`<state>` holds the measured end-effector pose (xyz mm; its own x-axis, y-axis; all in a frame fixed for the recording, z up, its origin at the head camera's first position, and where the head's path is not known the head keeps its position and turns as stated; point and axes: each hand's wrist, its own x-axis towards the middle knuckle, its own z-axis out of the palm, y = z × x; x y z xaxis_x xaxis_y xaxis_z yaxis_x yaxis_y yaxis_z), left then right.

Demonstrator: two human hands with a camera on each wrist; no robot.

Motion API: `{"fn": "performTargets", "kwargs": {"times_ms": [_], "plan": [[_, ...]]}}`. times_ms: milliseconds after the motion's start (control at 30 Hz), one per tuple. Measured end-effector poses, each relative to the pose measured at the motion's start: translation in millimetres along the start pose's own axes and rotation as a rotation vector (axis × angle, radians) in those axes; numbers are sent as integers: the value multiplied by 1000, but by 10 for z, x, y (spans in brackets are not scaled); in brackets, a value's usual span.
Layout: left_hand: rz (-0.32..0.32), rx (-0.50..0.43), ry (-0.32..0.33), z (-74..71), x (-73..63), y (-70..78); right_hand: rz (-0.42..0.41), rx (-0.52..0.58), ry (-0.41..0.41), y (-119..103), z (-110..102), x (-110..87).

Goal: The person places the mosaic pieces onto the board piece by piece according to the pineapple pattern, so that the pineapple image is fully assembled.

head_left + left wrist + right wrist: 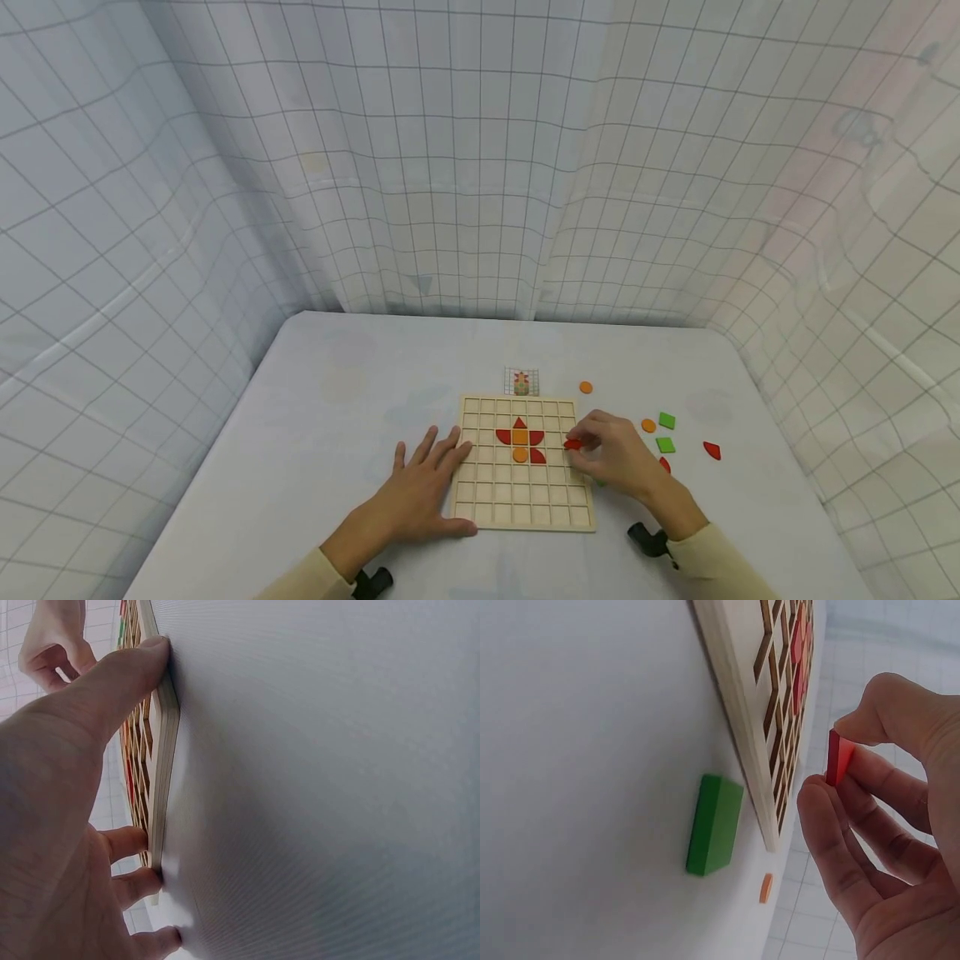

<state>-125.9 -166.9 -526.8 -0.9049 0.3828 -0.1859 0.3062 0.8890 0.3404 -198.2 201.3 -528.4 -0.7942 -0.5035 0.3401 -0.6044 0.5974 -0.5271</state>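
A wooden grid board (525,493) lies on the white table. Set in its cells are a red triangle (519,422), an orange square (520,437), an orange disc (521,454) and several red rounded pieces (537,457). My left hand (420,497) has its fingers spread along the board's left side, with the thumb (154,652) on the near edge. Over the right edge of the board, my right hand (618,457) pinches a red piece (841,759) between thumb and fingers. That piece is raised off the board; its full outline is partly hidden by the fingers.
Behind the board lies a small pattern card (521,382). Loose at the right are orange discs (586,387), green pieces (665,445) and red rounded pieces (712,451). One green piece (716,825) sits beside the board's right edge. Checked white curtains (480,167) surround the table.
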Motion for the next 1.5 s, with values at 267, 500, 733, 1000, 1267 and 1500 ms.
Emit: {"fn": "performTargets", "kwargs": {"times_ms": [267,500,733,1000,1267,1500], "plan": [[3,-11,-5,-7,-13,3,-65,25,-19,-71,89,114],[20,-31,0,-28,-20,-1,-118,60,-20,-137,155,206],[16,-22,1,-30,-5,1,-131,63,-48,-197,219,285],[8,-19,-3,-12,-5,-1,-153,30,-83,-271,305,362],[19,-24,6,-19,-10,-7,-146,-1,-130,-363,382,426],[28,-30,4,-22,-19,-10,-140,-6,-178,-421,436,469]]}}
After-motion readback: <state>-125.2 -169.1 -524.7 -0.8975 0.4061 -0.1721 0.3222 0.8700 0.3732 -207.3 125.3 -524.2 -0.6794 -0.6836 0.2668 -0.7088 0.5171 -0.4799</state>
